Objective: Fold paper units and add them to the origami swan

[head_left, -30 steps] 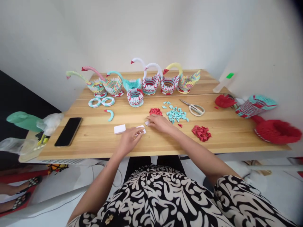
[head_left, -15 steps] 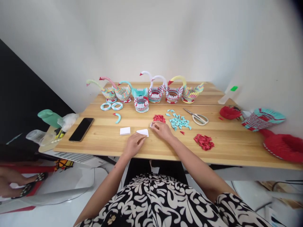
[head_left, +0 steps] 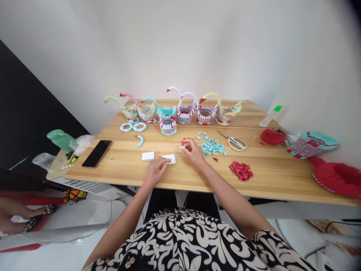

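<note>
My left hand [head_left: 156, 171] rests low over the table with loosely curved fingers. Its fingertips touch the near edge of some white paper slips [head_left: 170, 158]. A small white folded piece of paper [head_left: 182, 148] is pinched between the thumb and fingers of my right hand [head_left: 195, 153]. Just left of the slips lies a second stack of white paper [head_left: 148, 156]. Behind my right hand, a pile of red folded paper triangles [head_left: 184, 141] is partly hidden. Turquoise folded triangles [head_left: 213, 146] are scattered to its right.
Finished paper swan baskets [head_left: 168, 125] line the back. Scissors [head_left: 236, 143] and a red triangle pile [head_left: 241, 171] lie to the right, larger paper pieces [head_left: 313, 144] beyond. Two paper rings [head_left: 139, 127], a turquoise curved neck [head_left: 139, 141] and a phone [head_left: 97, 153] are on the left.
My right hand has lifted slightly, turning the small white paper between its fingers. My left hand has shifted slightly left over the slips. The view has moved a little.
</note>
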`<action>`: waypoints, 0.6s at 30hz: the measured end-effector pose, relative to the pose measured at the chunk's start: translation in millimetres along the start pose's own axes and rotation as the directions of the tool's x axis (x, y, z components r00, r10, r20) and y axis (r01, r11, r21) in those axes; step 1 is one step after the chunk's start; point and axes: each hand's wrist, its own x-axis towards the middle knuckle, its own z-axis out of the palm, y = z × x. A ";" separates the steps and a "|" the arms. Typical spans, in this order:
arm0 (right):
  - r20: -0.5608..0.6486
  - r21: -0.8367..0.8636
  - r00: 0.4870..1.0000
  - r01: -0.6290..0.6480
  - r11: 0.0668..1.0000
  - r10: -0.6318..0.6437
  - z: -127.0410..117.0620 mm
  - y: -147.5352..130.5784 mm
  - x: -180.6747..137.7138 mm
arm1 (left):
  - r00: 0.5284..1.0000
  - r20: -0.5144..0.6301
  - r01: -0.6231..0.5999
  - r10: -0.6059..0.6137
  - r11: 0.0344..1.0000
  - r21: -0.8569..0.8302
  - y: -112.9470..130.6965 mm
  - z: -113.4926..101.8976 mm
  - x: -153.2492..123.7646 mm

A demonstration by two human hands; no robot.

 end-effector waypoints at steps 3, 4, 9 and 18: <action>0.002 0.141 1.000 -0.019 0.990 0.018 -2.9 -7.1 0.6 | 0.999 -0.021 0.045 -0.045 0.999 -0.010 0.9 1.8 17.7; 0.005 0.173 1.000 -0.023 0.985 0.023 -4.4 -10.2 0.9 | 0.998 -0.018 0.056 -0.056 0.998 -0.010 1.1 3.2 26.6; 0.023 0.144 0.999 0.037 0.989 -0.041 -16.7 -28.0 5.7 | 0.994 0.080 0.073 -0.067 0.995 -0.067 2.5 13.0 77.9; -0.072 0.273 0.995 -0.050 0.961 0.073 -38.5 -37.8 31.6 | 0.995 0.092 -0.022 0.031 0.995 -0.096 8.0 27.8 135.9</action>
